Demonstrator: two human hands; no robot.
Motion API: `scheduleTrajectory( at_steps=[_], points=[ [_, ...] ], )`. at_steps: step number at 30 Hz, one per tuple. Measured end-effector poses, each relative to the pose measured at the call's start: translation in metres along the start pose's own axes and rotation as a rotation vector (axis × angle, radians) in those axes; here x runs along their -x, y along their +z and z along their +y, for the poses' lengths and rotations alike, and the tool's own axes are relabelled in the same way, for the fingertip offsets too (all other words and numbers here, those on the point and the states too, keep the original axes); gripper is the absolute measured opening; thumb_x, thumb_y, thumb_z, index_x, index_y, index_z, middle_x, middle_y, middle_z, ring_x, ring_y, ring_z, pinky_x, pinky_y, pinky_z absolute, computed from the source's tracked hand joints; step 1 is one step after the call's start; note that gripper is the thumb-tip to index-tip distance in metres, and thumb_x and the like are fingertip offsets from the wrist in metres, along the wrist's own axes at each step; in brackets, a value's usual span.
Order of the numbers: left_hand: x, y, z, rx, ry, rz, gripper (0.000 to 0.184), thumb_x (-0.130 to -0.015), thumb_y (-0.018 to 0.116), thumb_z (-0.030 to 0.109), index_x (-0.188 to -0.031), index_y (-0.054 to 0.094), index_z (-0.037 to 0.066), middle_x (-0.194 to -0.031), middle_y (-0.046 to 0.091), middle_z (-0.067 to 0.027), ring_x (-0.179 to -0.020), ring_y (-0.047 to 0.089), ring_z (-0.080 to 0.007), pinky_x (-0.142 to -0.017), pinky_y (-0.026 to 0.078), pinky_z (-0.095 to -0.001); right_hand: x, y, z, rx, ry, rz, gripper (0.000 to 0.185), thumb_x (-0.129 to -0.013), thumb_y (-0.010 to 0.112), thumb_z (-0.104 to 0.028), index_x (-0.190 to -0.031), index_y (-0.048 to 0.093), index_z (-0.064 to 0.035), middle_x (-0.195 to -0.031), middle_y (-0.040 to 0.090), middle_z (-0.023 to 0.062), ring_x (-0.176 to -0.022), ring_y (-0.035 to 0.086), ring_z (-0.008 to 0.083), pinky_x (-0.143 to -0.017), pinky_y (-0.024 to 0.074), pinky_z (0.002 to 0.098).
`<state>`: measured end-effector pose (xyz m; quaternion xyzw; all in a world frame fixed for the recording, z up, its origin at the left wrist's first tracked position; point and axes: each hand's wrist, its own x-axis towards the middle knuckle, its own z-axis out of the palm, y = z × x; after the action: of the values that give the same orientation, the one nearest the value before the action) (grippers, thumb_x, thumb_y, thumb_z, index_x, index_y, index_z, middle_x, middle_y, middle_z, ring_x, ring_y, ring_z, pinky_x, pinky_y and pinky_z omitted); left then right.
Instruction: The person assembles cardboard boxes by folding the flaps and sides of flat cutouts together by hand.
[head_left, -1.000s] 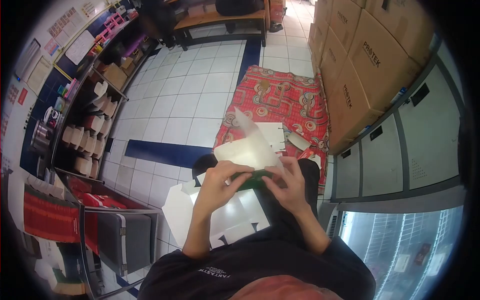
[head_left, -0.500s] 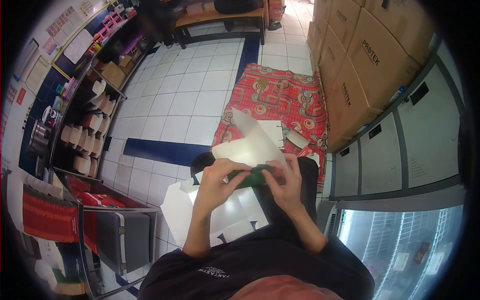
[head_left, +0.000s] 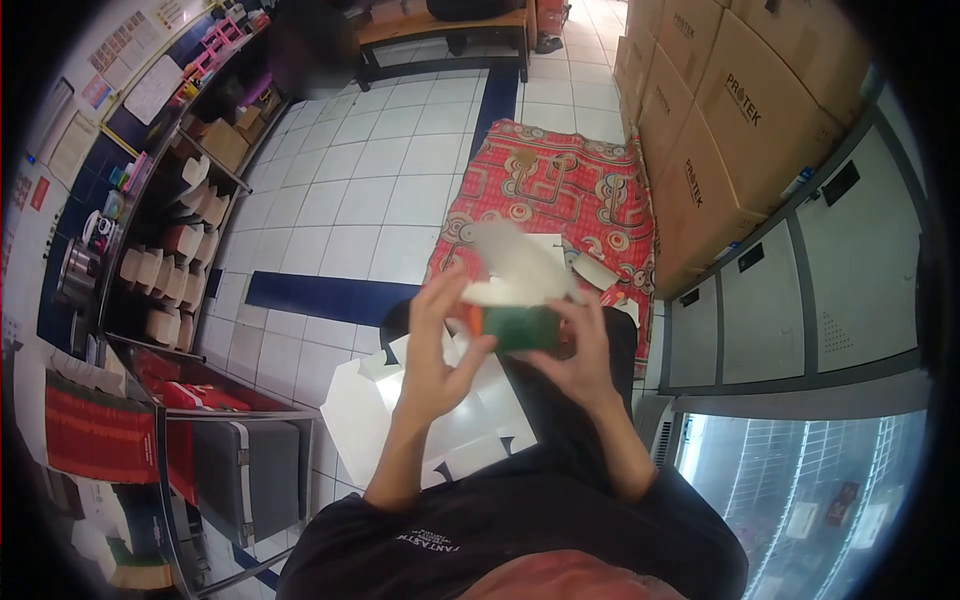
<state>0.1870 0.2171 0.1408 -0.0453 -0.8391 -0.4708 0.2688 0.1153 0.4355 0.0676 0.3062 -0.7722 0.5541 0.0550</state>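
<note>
A cardboard carton (head_left: 525, 328), with a green outer panel, an orange patch at its left end and a white flap standing up, is held in front of me. It is blurred by motion. My left hand (head_left: 438, 345) grips its left end, thumb towards the near edge and fingers at the far side. At the right end, my right hand (head_left: 582, 350) pinches it between thumb and fingers. Below my hands, flat unfolded white cartons (head_left: 470, 415) with cut tabs lie across my lap, white side up.
Ahead, a red patterned mat (head_left: 545, 180) lies on white tiles with white card pieces (head_left: 595, 272) on it. Stacked brown boxes (head_left: 735, 125) and grey lockers (head_left: 770, 290) line the right side. At left stand shelves of folded boxes (head_left: 165, 280) and a grey case (head_left: 245, 480).
The carton has turned so its green panel faces me more fully. Both hands have shifted apart to its ends, and its white flap has swung and blurred.
</note>
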Motion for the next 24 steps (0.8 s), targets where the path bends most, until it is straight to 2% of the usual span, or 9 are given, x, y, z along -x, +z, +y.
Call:
scheduleTrajectory(
  at_steps=[4, 6, 8, 10, 13, 15, 19, 21, 24],
  points=[
    [0.031, -0.017, -0.034, -0.26, 0.181, 0.075, 0.053, -0.1, 0.078, 0.028, -0.145, 0.062, 0.003, -0.127, 0.07, -0.0165, -0.095, 0.073, -0.0271, -0.091, 0.057, -0.0384, -0.01, -0.026, 0.025, 0.156, 0.154, 0.375, 0.073, -0.083, 0.093, -0.011, -0.146, 0.059, -0.002, -0.135, 0.055, 0.0196, -0.114, 0.07, 0.0298, -0.092, 0.0594, 0.0354],
    [0.057, -0.025, -0.025, -0.205, -0.485, -0.616, 0.056, -0.098, 0.081, 0.037, -0.143, 0.063, 0.008, -0.106, 0.073, -0.011, -0.089, 0.073, -0.0269, -0.084, 0.058, -0.0406, -0.015, -0.028, 0.087, 0.321, 0.021, 0.537, 0.074, -0.09, 0.089, -0.007, -0.154, 0.054, -0.0005, -0.149, 0.049, 0.0193, -0.116, 0.061, 0.023, -0.085, 0.0597, 0.0308],
    [0.102, -0.02, -0.048, -0.261, -0.407, -0.774, 0.061, -0.093, 0.085, 0.047, -0.138, 0.064, 0.011, -0.092, 0.072, -0.008, -0.086, 0.074, -0.0283, -0.079, 0.058, -0.0433, 0.0, -0.019, 0.138, 0.382, 0.08, 0.582, 0.069, -0.095, 0.085, -0.012, -0.156, 0.054, -0.0007, -0.146, 0.053, 0.0179, -0.116, 0.063, 0.0223, -0.085, 0.0591, 0.0304],
    [0.129, -0.015, -0.044, -0.338, -0.354, -0.885, 0.071, -0.087, 0.089, 0.052, -0.138, 0.064, 0.011, -0.106, 0.073, -0.0093, -0.101, 0.074, -0.0311, -0.087, 0.058, -0.0445, 0.008, -0.01, 0.184, 0.43, 0.126, 0.63, 0.064, -0.101, 0.081, -0.017, -0.157, 0.054, -0.0009, -0.144, 0.058, 0.0165, -0.117, 0.064, 0.0216, -0.085, 0.0584, 0.03],
    [0.159, -0.009, -0.056, -0.402, -0.317, -0.911, 0.072, -0.083, 0.091, 0.047, -0.138, 0.064, 0.011, -0.126, 0.071, -0.0147, -0.12, 0.069, -0.0344, -0.099, 0.057, -0.0473, 0.027, 0.002, 0.181, -0.093, 0.486, 0.359, 0.047, -0.112, 0.062, -0.032, -0.144, 0.067, 0.0019, -0.142, 0.069, 0.0205, -0.123, 0.069, 0.0309, -0.112, 0.0489, 0.0445],
    [0.171, -0.004, -0.067, -0.432, -0.384, -0.899, 0.072, -0.079, 0.093, 0.046, -0.135, 0.064, 0.011, -0.128, 0.069, -0.0137, -0.123, 0.066, -0.0348, -0.101, 0.056, -0.0487, 0.03, 0.016, 0.141, -0.417, 0.763, 0.209, 0.05, -0.117, 0.046, -0.036, -0.137, 0.072, 0.0012, -0.121, 0.078, 0.0157, -0.118, 0.072, 0.0258, -0.109, 0.0505, 0.0415],
    [0.162, -0.009, -0.054, -0.452, -0.27, -0.88, 0.071, -0.081, 0.092, 0.049, -0.135, 0.065, 0.014, -0.122, 0.068, -0.0128, -0.12, 0.066, -0.0349, -0.103, 0.054, -0.0475, 0.062, 0.059, 0.147, -0.499, 0.728, 0.13, 0.052, -0.115, 0.044, -0.039, -0.132, 0.073, 0.001, -0.117, 0.079, 0.0121, -0.108, 0.073, 0.0222, -0.097, 0.0553, 0.0371],
    [0.157, -0.008, -0.053, -0.49, -0.241, -0.902, 0.07, -0.08, 0.092, 0.045, -0.135, 0.064, 0.013, -0.125, 0.066, -0.0128, -0.125, 0.063, -0.0358, -0.104, 0.053, -0.049, 0.07, 0.077, 0.143, -0.506, 0.49, -0.125, 0.038, -0.109, 0.057, -0.03, -0.124, 0.073, -0.0002, -0.116, 0.078, 0.0131, -0.105, 0.073, 0.0225, -0.094, 0.0566, 0.0375],
    [0.156, -0.002, -0.062, -0.576, -0.239, -0.877, 0.062, -0.081, 0.091, 0.041, -0.131, 0.067, 0.012, -0.125, 0.064, -0.0126, -0.13, 0.059, -0.036, -0.106, 0.051, -0.0499, 0.079, 0.091, 0.105, -0.308, 0.569, -0.279, 0.031, -0.101, 0.07, -0.024, -0.123, 0.071, -0.0011, -0.115, 0.076, 0.0125, -0.102, 0.072, 0.0222, -0.094, 0.0567, 0.0382]
  ],
)
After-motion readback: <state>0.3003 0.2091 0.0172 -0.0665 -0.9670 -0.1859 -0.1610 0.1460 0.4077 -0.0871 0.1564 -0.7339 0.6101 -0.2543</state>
